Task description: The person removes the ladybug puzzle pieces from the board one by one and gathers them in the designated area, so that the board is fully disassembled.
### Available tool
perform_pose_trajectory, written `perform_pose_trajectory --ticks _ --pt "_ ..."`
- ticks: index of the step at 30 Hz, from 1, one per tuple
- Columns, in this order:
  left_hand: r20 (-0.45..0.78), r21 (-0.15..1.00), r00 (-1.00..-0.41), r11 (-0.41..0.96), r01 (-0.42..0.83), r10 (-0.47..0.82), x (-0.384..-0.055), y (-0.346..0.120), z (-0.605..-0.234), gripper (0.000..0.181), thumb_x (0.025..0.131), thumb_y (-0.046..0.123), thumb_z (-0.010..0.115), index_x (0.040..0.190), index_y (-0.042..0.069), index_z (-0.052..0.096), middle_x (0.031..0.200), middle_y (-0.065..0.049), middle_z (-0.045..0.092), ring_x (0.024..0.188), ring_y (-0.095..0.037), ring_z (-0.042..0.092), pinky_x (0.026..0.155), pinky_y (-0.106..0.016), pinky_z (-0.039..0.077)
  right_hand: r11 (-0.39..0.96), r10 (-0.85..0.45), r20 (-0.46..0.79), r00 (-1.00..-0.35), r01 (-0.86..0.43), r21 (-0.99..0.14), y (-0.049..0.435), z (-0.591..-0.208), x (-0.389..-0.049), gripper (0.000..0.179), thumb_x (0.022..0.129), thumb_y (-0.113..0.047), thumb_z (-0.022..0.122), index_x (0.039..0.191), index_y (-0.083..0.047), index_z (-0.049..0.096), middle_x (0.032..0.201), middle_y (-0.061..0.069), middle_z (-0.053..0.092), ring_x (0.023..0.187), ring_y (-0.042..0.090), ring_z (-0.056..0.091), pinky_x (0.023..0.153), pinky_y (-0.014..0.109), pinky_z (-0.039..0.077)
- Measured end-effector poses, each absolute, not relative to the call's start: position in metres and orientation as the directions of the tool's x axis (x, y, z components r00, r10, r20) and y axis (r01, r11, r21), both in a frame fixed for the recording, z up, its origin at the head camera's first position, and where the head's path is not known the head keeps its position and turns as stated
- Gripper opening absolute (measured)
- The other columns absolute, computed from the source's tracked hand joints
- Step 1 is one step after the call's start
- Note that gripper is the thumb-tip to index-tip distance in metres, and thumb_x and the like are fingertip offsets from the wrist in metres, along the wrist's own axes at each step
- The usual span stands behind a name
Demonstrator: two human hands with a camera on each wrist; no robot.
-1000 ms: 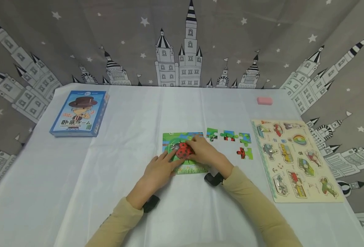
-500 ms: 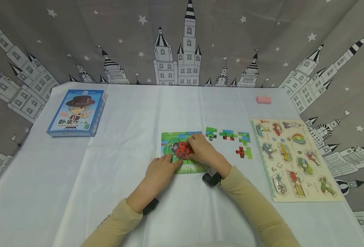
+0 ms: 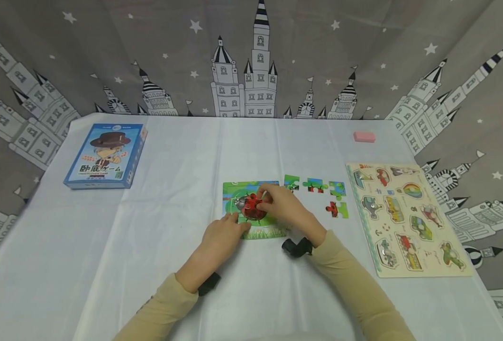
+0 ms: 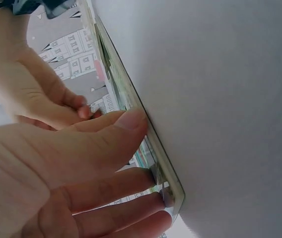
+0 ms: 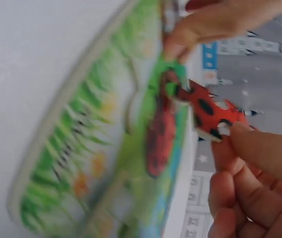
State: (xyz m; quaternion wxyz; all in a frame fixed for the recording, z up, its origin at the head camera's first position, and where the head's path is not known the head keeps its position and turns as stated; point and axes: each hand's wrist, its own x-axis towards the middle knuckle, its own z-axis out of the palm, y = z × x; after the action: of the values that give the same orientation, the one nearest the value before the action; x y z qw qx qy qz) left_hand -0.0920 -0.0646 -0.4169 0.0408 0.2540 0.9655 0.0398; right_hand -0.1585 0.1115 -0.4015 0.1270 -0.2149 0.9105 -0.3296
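Note:
A ladybug jigsaw board (image 3: 260, 233) with a grassy lower border lies mid-table in the head view. My right hand (image 3: 286, 206) is over its right part, pinching a red puzzle piece with black spots (image 5: 211, 111) between thumb and forefinger. In the right wrist view that piece is tilted and raised off the printed ladybug (image 5: 161, 144). My left hand (image 3: 223, 239) rests at the board's lower left, its fingers fairly straight. The left wrist view has the thumb (image 4: 128, 121) at the board's edge and the other fingertips touching it farther along.
Several loose puzzle pieces (image 3: 315, 185) lie right of the board. Farther right is a wooden peg board (image 3: 389, 232) with vehicle shapes. A pink eraser-like block (image 3: 364, 137) sits at the back right, a blue game box (image 3: 105, 156) at the back left.
My left hand has drawn back from the ladybug to the board's lower left edge. My right hand, earlier low on the ladybug, has lifted the red spotted puzzle piece.

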Motion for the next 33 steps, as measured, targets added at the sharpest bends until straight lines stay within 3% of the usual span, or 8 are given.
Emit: perform_pose_trajectory --ticks 6,10,14,19,27,33 --pt "-0.067 0.152 -0.861 0.858 0.490 0.504 -0.093 -0.067 -0.416 0.036 0.083 -0.003 0.058 0.110 0.018 0.067 0.119 -0.022 0.054 0.108 -0.038 0.052 0.072 -0.046 0.050 0.572 -0.410 -0.046 -0.911 -0.217 -0.791 0.153 -0.386 -0.160 0.018 0.086 -0.015 0.063 0.099 -0.004 0.057 0.079 0.006 0.065 0.062 0.020 0.054 0.053 0.029 0.040" --pt "-0.165 0.198 -0.847 0.858 0.474 0.506 -0.094 -0.073 -0.414 0.043 0.085 -0.004 0.056 0.118 0.021 0.063 0.129 -0.020 0.047 0.117 -0.035 0.045 0.065 -0.041 0.051 0.609 -0.296 -0.155 -0.943 -0.062 -0.791 0.194 -0.384 -0.162 0.018 0.086 -0.014 0.062 0.099 -0.003 0.058 0.075 0.011 0.064 0.052 0.021 0.048 0.045 0.028 0.035" --pt "-0.239 0.234 -0.821 0.852 0.469 0.518 -0.095 -0.078 -0.412 0.046 0.084 -0.003 0.058 0.122 0.023 0.060 0.134 -0.020 0.041 0.123 -0.035 0.038 0.060 -0.039 0.050 0.659 -0.215 -0.263 -0.941 0.059 -0.750 0.224 -0.393 -0.161 0.020 0.085 -0.014 0.061 0.100 -0.001 0.058 0.075 0.014 0.062 0.048 0.021 0.047 0.042 0.031 0.038" --pt "-0.181 0.258 -0.811 0.823 0.506 0.556 -0.092 -0.082 -0.413 0.044 0.082 -0.001 0.062 0.121 0.021 0.061 0.133 -0.024 0.041 0.121 -0.038 0.039 0.070 -0.044 0.049 0.719 -0.158 -0.257 -0.953 0.067 -0.692 0.236 -0.409 -0.159 0.023 0.083 -0.015 0.063 0.099 0.001 0.060 0.079 0.009 0.064 0.061 0.021 0.057 0.051 0.031 0.043" --pt "-0.153 0.360 -0.784 0.773 0.523 0.602 -0.087 -0.090 -0.414 0.046 0.080 0.006 0.067 0.124 0.012 0.057 0.136 -0.026 0.035 0.125 -0.040 0.032 0.091 -0.047 0.039 0.783 -0.071 -0.202 -0.977 0.071 -0.618 0.229 -0.419 -0.158 0.020 0.081 -0.014 0.068 0.092 0.001 0.063 0.078 0.009 0.061 0.063 0.017 0.053 0.054 0.028 0.042" --pt "-0.157 0.327 -0.791 0.787 0.523 0.592 -0.082 -0.089 -0.412 0.049 0.080 0.013 0.069 0.127 0.012 0.054 0.139 -0.025 0.031 0.125 -0.040 0.032 0.093 -0.047 0.036 0.833 -0.061 -0.148 -0.987 0.031 -0.553 0.216 -0.409 -0.161 0.025 0.083 -0.017 0.066 0.098 0.002 0.062 0.082 0.010 0.059 0.067 0.020 0.051 0.055 0.029 0.042"
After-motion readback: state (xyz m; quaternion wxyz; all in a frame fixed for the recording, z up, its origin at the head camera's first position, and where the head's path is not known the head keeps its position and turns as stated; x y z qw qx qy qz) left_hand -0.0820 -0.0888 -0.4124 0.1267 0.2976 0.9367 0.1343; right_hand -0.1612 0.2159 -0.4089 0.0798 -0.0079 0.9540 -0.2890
